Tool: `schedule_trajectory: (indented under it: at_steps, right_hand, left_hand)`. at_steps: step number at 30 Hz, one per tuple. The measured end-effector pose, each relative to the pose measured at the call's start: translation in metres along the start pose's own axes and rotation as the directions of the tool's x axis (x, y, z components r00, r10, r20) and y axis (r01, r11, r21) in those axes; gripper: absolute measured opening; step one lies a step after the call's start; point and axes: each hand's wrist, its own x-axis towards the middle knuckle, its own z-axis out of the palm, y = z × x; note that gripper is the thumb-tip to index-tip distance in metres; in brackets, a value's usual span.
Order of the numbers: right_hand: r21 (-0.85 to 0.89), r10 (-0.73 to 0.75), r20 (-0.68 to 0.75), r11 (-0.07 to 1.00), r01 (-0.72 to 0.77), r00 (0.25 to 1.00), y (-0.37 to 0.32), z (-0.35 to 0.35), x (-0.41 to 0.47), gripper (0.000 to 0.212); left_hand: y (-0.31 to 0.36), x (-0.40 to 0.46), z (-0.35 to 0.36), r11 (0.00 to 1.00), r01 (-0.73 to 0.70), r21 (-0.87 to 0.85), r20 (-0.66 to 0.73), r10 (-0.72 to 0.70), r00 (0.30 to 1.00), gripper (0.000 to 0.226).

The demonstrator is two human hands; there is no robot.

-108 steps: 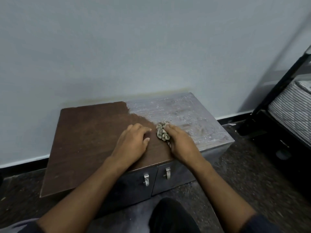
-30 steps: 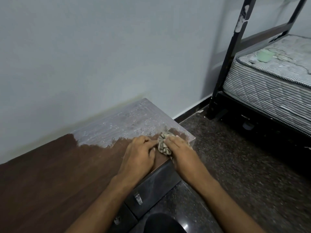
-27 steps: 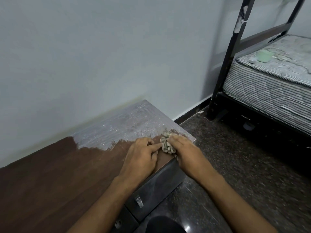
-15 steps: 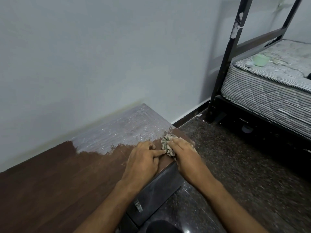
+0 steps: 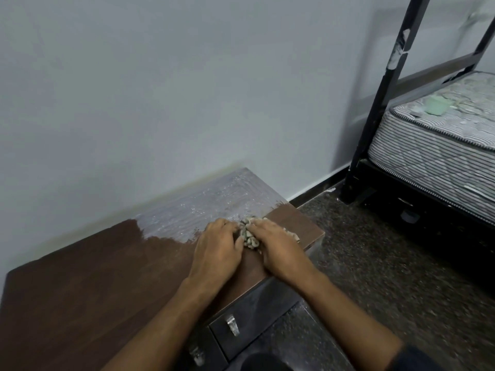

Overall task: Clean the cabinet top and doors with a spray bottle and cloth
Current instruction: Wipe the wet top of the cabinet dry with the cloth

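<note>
Wiping the top of the low brown wooden cabinet (image 5: pixel 101 285) is the step in hand, judging by where the person's hands are working. The left hand (image 5: pixel 217 253) is lying flat with fingers nearly closed together, pressing down beside the crumpled pale patterned cloth (image 5: pixel 249 234) and touching its left edge. The right hand (image 5: pixel 278 253) is covering the cloth from the right and near side, fingers curled over it and holding it bunched against the wood.

Both hands are sitting toward the right end of the top, just short of the grey, foamy-looking wet patch (image 5: pixel 211 207) that is still spreading along the far edge by the pale wall (image 5: pixel 160 89). The wood to the left and along the near edge is looking dark and clear. No spray bottle is showing anywhere.

Next, the cloth probably needs pushing farther from the person, into that grey band, in overlapping strokes toward the far right corner. After that, the dark cabinet doors (image 5: pixel 249 317) with their small metal handles (image 5: pixel 232 324), below the near edge, are appearing untouched and waiting their turn.
</note>
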Motion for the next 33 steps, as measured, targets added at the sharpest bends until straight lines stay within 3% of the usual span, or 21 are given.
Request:
schedule_trajectory:
  at_steps: [6,13,18,22,25,33]
  right_hand:
    - [-0.064,0.162,-0.077,0.984,-0.167,0.984,0.024,-0.014,0.053,0.049]
    - [0.029,-0.057,0.027,0.998,0.056,0.998,0.003,0.001,0.009,0.043]
    - [-0.016,0.114,-0.069,0.993,-0.115,0.991,0.010,0.003,0.057,0.046]
    - [0.103,-0.047,0.007,0.994,0.046,0.999,-0.034,0.031,0.050,0.034]
    - [0.090,-0.178,0.060,0.981,0.172,0.982,-0.032,0.033,0.035,0.045]
    - [-0.015,0.148,-0.062,0.989,-0.149,0.987,0.054,-0.014,0.076,0.050]
  left_hand:
    - [-0.005,0.001,-0.003,1.000,0.029,-0.006,0.024,-0.028,0.999,0.042]
    - [-0.009,-0.001,-0.004,1.000,0.010,-0.002,-0.003,-0.010,1.000,0.033]
    - [-0.017,-0.005,-0.007,0.998,0.065,0.022,-0.058,-0.063,0.996,0.042]
    - [-0.024,-0.006,-0.011,0.994,0.108,0.004,-0.130,-0.107,0.986,0.026]
    - [-0.024,-0.008,-0.008,0.993,0.107,-0.051,-0.125,-0.112,0.986,0.029]
    - [-0.019,-0.011,-0.003,1.000,0.012,-0.004,-0.016,-0.012,1.000,0.038]
